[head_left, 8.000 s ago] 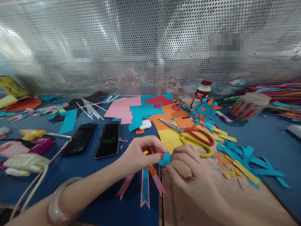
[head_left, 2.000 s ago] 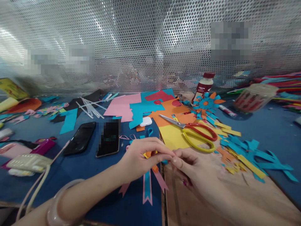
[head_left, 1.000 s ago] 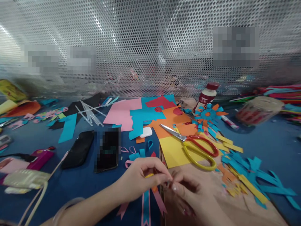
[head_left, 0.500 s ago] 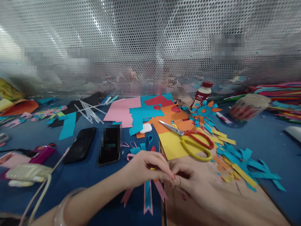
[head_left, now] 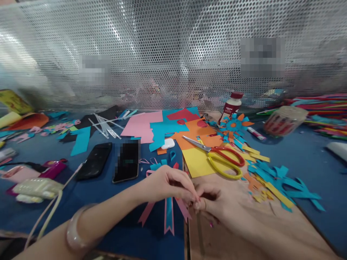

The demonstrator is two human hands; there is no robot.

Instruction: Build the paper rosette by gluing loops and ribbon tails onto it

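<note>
My left hand (head_left: pixel 173 186) and my right hand (head_left: pixel 218 207) meet fingertip to fingertip above the edge of the blue table covering. Both are closed in a pinch. A speck of red shows between the fingertips, too small and covered to name. Partly hidden under my left hand lies a paper ribbon rosette, with pink loops and a blue-on-pink tail (head_left: pixel 169 218) whose end is notched. Beyond my right hand rest large scissors (head_left: pixel 225 159) with one red and one yellow handle, blades pointing away to the left, on yellow paper (head_left: pixel 196 164).
Left of my hands lie two black phones (head_left: pixel 94 160) and a pale glue gun (head_left: pixel 38 188) with a cord. Glue sticks (head_left: pixel 105 126) and coloured paper sheets (head_left: pixel 143 124) lie behind. Blue paper strips (head_left: pixel 295 189), a bottle (head_left: pixel 230 108) and a clear tub (head_left: pixel 286 122) stand or lie to the right.
The view has shifted a little, so the table things appear slightly higher. My hands stay pinched together, fingertips touching, with little visible movement relative to the table.
</note>
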